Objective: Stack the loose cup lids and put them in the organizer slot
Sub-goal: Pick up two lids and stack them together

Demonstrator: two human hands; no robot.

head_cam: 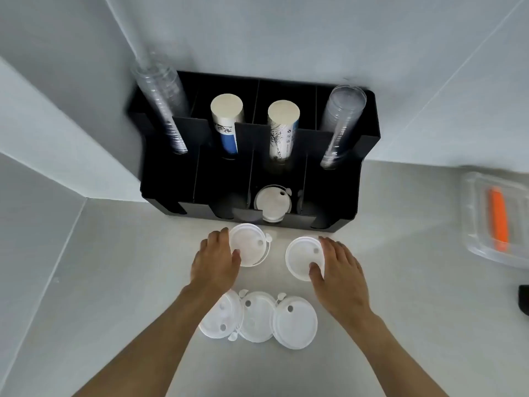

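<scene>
A black organizer [343, 202] stands against the wall, with white lids [271, 202] stacked in its front third slot. My left hand [215, 259] grips the left edge of a white lid [249, 244] on the counter. My right hand [337, 267] grips the right edge of another white lid [302, 257]. Three more white lids lie overlapping nearer to me: a left one [220, 318], a middle one [256, 316] and a right one [294, 322].
The organizer's back slots hold two stacks of clear cups [160, 96] [340, 121] and two stacks of paper cups [226, 121] [282, 130]. A clear plastic tray [475, 222] with an orange item [498, 222] sits at right. A dark object [523, 302] is at the right edge.
</scene>
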